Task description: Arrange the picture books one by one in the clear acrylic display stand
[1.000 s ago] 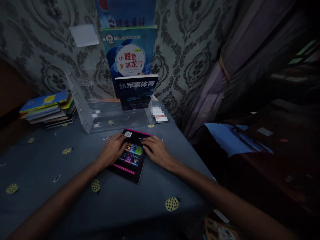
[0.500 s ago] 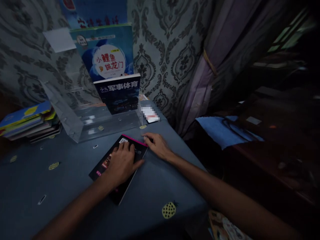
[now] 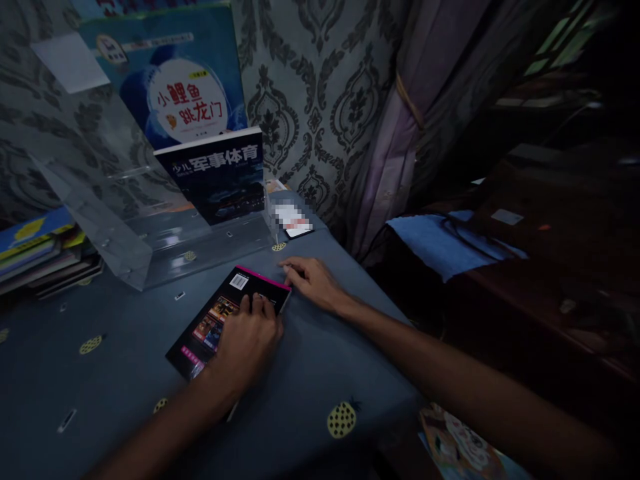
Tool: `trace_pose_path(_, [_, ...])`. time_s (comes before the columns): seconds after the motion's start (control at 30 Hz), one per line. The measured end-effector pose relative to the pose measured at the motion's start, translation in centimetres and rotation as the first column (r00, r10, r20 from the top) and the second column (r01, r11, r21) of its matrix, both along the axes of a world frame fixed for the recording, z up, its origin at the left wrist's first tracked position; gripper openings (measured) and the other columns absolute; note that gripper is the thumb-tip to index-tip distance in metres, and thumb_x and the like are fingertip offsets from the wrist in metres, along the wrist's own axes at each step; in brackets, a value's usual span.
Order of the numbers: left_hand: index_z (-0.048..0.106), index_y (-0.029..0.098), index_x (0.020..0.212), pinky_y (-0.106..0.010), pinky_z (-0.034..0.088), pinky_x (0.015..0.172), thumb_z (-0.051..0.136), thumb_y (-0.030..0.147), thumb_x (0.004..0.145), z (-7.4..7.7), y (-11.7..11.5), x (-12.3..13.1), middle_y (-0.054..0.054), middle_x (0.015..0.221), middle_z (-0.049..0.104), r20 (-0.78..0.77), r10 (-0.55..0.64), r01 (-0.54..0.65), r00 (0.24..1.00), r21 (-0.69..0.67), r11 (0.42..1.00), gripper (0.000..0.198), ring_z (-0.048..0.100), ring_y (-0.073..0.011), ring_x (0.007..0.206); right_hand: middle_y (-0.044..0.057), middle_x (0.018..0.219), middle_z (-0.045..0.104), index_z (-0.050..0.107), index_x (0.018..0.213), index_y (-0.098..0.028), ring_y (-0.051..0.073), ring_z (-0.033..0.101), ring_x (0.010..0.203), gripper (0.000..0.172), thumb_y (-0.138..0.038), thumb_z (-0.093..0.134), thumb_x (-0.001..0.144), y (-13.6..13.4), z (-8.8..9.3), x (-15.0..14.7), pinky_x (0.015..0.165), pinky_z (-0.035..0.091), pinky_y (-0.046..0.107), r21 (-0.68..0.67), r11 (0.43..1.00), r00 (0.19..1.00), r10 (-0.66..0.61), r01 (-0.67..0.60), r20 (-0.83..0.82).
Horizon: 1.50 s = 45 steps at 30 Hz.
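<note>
A black book (image 3: pixel 215 320) with a pink spine edge, a barcode and small colour pictures lies slantwise on the table, back cover up. My left hand (image 3: pixel 253 340) is over its right side, fingers bent onto the cover and the thumb hidden near the long edge. My left forearm covers the lower part of the book. Just beyond its top right corner, my right hand (image 3: pixel 313 283) rests on the tablecloth, loosely bent, with a gap between thumb and forefinger and nothing visible in it. Behind is a clear acrylic stand (image 3: pixel 107 230) holding a dark blue book (image 3: pixel 225 180).
A taller blue book (image 3: pixel 193 90) stands behind the dark one. Stacked books (image 3: pixel 47 250) lie at left. A phone-like item (image 3: pixel 295 220), partly blurred out, sits right of the stand. The table's right edge drops toward a blue cloth (image 3: pixel 440 247).
The view has shifted, moving the stand and books leftward. My left hand has slid toward the book's right edge, its thumb tucked from sight, uncovering the pictures. My right hand has hardly moved.
</note>
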<state>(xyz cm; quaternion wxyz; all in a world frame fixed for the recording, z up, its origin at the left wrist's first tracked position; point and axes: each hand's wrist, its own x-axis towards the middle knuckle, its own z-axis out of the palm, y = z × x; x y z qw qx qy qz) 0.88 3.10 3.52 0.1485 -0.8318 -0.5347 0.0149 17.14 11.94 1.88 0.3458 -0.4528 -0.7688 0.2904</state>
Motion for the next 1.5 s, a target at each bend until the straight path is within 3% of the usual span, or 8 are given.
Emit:
trace_pose_path(0.23, [0.069, 0.004, 0.107, -0.041, 0.060, 0.075, 0.051, 0.018, 0.093, 0.7, 0.0, 0.1, -0.026, 0.117, 0.069, -0.012, 0.005, -0.006, 1.000, -0.063, 0.998, 0.027, 0.069, -0.0370, 0.106, 0.000, 0.068, 0.072, 0.073, 0.110, -0.015, 0.013, 0.057, 0.057, 0.027, -0.020, 0.052, 0.093, -0.1, 0.2, -0.1, 0.057, 0.039, 0.023, -0.032, 0.999, 1.000, -0.015, 0.014, -0.028])
trace_pose_path(0.53, [0.068, 0.004, 0.108, -0.048, 0.058, 0.083, 0.046, 0.014, 0.094, 0.1, 0.2, -0.5, -0.027, 0.117, 0.068, 0.058, -0.031, 0.034, 0.998, -0.058, 0.998, 0.028, 0.069, -0.0369, 0.106, 0.001, 0.070, 0.074, 0.073, 0.108, -0.017, 0.013, 0.060, 0.060, 0.027, -0.022, 0.051, 0.093, -0.2, 0.0, 0.0, 0.059, 0.042, 0.023, 0.015, 1.000, 0.998, -0.020, 0.021, -0.062])
trace_pose_path(0.73, [0.070, 0.006, 0.106, -0.043, 0.060, 0.076, 0.046, 0.011, 0.093, 0.5, 0.0, -0.3, -0.026, 0.121, 0.067, -0.059, -0.066, 0.058, 0.996, -0.131, 0.990, 0.028, 0.067, -0.0386, 0.111, 0.004, 0.080, 0.076, 0.073, 0.110, -0.018, 0.017, 0.065, 0.069, 0.028, -0.022, 0.050, 0.093, -0.4, 0.0, 0.0, 0.063, 0.046, 0.026, 0.086, 0.993, 0.995, -0.071, 0.077, -0.066])
trace_pose_path(0.93, [0.069, 0.000, 0.111, -0.044, 0.061, 0.073, 0.048, 0.020, 0.095, -0.4, 0.0, 0.1, -0.028, 0.116, 0.069, 0.003, -0.003, 0.003, 1.000, -0.004, 1.000, 0.033, 0.069, -0.0391, 0.104, 0.003, 0.075, 0.075, 0.072, 0.113, -0.018, 0.018, 0.067, 0.068, 0.030, -0.022, 0.049, 0.094, -0.9, 0.3, -0.1, 0.069, 0.048, 0.028, 0.155, 0.988, 1.000, -0.027, 0.025, 0.006])
trace_pose_path(1.13, [0.071, 0.005, 0.112, -0.039, 0.061, 0.070, 0.051, 0.024, 0.095, -1.6, -0.1, -0.3, -0.024, 0.116, 0.070, -0.027, -0.025, 0.026, 0.999, 0.075, 0.997, 0.032, 0.070, -0.0363, 0.105, 0.003, 0.076, 0.076, 0.073, 0.112, -0.019, 0.018, 0.069, 0.070, 0.029, -0.018, 0.050, 0.093, -1.2, 0.1, -0.1, 0.071, 0.048, 0.028, 0.192, 0.979, 0.985, 0.040, -0.072, 0.169])
trace_pose_path(1.3, [0.068, 0.006, 0.118, -0.039, 0.060, 0.076, 0.051, 0.023, 0.096, -3.1, 0.1, -0.7, -0.024, 0.120, 0.068, 0.019, 0.002, -0.004, 1.000, 0.097, 0.995, 0.033, 0.067, -0.0357, 0.109, 0.005, 0.084, 0.078, 0.074, 0.104, -0.019, 0.018, 0.070, 0.074, 0.025, -0.018, 0.052, 0.093, -1.7, 0.4, -0.4, 0.070, 0.046, 0.026, 0.218, 0.976, 0.983, -0.018, -0.022, 0.184])
trace_pose_path(1.5, [0.068, 0.009, 0.119, -0.038, 0.060, 0.078, 0.053, 0.025, 0.096, -2.7, 0.3, -0.9, -0.022, 0.121, 0.068, 0.033, 0.035, -0.037, 0.999, 0.055, 0.998, 0.032, 0.067, -0.0339, 0.110, 0.005, 0.079, 0.076, 0.075, 0.090, -0.018, 0.018, 0.067, 0.073, 0.022, -0.017, 0.053, 0.092, -1.9, 0.8, -0.4, 0.069, 0.044, 0.026, 0.213, 0.976, 0.979, -0.006, -0.039, 0.205])
